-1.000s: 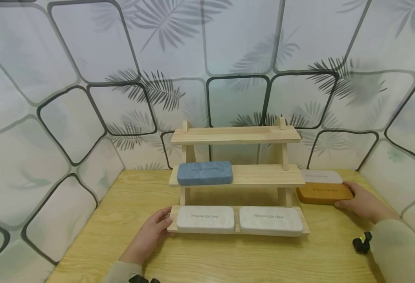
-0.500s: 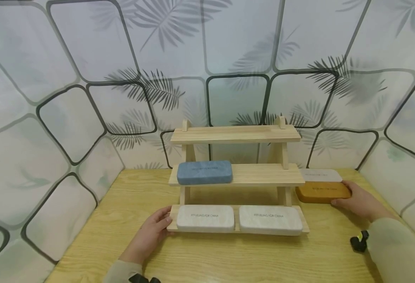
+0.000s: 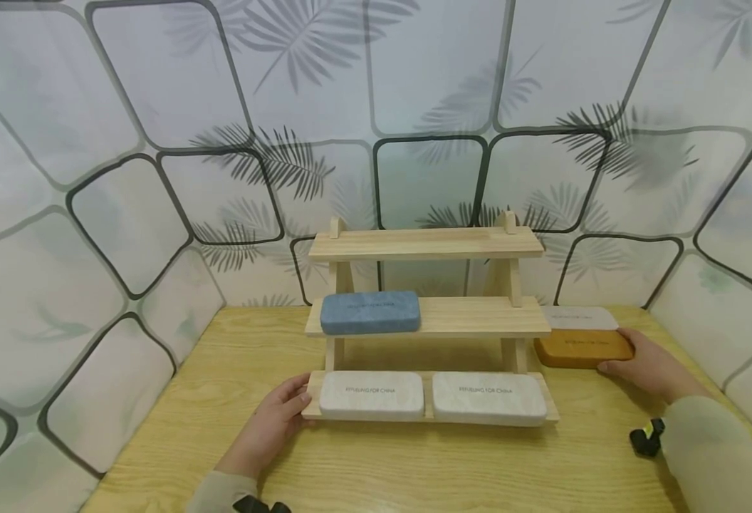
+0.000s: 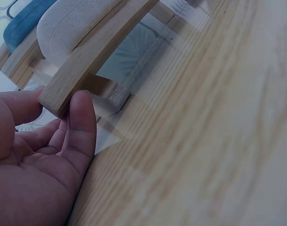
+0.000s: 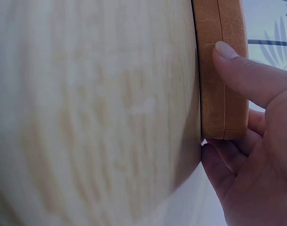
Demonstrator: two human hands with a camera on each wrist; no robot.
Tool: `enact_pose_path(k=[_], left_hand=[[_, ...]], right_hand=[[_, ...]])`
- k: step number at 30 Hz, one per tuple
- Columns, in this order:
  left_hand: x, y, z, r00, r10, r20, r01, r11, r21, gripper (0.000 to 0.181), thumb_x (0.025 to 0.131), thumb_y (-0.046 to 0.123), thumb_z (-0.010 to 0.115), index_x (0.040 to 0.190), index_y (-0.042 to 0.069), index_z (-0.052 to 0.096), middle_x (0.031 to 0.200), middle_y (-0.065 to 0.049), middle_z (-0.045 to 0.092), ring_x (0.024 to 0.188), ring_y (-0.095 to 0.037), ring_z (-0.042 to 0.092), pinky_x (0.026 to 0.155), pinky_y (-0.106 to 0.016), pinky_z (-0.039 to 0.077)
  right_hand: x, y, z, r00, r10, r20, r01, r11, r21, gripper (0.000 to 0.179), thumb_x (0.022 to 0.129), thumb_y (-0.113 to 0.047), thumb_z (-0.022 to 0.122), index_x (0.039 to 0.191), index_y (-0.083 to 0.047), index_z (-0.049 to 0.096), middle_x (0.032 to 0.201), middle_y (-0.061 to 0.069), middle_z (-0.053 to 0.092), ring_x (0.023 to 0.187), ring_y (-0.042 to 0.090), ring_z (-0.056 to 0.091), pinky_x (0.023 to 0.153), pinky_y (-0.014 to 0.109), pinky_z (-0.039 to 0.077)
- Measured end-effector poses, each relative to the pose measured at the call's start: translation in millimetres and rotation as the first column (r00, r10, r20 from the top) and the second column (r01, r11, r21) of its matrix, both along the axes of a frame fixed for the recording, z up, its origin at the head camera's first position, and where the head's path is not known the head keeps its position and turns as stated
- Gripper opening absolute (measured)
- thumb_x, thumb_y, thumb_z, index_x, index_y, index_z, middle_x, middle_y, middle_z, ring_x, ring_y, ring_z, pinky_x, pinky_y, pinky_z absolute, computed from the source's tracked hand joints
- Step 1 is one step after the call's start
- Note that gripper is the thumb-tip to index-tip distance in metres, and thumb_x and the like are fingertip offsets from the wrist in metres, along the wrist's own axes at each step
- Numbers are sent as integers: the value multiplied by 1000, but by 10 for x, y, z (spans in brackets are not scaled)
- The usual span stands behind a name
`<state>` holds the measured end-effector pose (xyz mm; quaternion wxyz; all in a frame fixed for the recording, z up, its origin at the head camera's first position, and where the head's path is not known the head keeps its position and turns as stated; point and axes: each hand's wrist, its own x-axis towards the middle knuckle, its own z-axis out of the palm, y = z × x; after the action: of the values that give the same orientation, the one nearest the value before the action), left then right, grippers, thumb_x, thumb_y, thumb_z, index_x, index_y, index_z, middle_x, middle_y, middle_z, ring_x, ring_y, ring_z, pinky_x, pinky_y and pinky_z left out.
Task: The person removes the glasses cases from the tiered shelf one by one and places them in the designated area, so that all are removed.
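Observation:
My left hand [image 3: 278, 417] pinches the left end of the bottom board [image 3: 429, 418] of a three-tier wooden shelf; in the left wrist view the thumb and fingers [image 4: 82, 110] close around the board's end. At the right, my right hand [image 3: 654, 365] grips the right end of an orange-brown glasses case [image 3: 584, 349] lying on the table. In the right wrist view its thumb presses the seamed side of that case [image 5: 223, 89]. A white glasses case [image 3: 581, 318] lies directly behind the orange one. Part of both cases is hidden behind the shelf's right side.
Two whitish glasses cases, a left one [image 3: 372, 395] and a right one [image 3: 489, 399], lie side by side on the bottom tier. A blue case [image 3: 370, 313] sits on the left of the middle tier [image 3: 485, 317]. Patterned fabric walls [image 3: 427, 178] surround the wooden table [image 3: 414, 470].
My right hand and forearm have drifted slightly left, still holding the orange glasses case, which has barely shifted. My left hand stays on the shelf's bottom board.

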<state>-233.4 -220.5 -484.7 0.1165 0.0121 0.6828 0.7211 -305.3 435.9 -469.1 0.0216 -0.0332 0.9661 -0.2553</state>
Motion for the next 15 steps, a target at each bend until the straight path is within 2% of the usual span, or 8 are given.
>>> enact_pose_path(k=[8,12,15], left_hand=[[-3,3,17,1000,7,12,-7,1000,-3,53,108,13,47,154,-5,30,145,-25,43,112,-21,56,87,-37,54],[-5,7,14,1000,15,13,-15,1000,-1,52,108,12,47,154,-5,31,145,-25,43,112,-21,57,87,-37,54],[-2,8,6,1000,17,8,-17,1000,-4,52,107,12,48,153,-6,31,143,-25,45,111,-21,57,86,-37,54]], right_hand=[[15,-39,35,1000,-1,1,1,1000,12,107,90,-50,74,148,20,18,136,52,33,118,67,39,94,72,36],[20,-72,66,1000,7,0,-7,1000,13,107,91,-46,74,148,22,14,137,53,29,120,69,35,96,74,33],[23,-108,105,1000,17,-21,-17,1000,19,104,92,-44,73,148,23,17,138,53,27,122,69,32,98,75,30]])
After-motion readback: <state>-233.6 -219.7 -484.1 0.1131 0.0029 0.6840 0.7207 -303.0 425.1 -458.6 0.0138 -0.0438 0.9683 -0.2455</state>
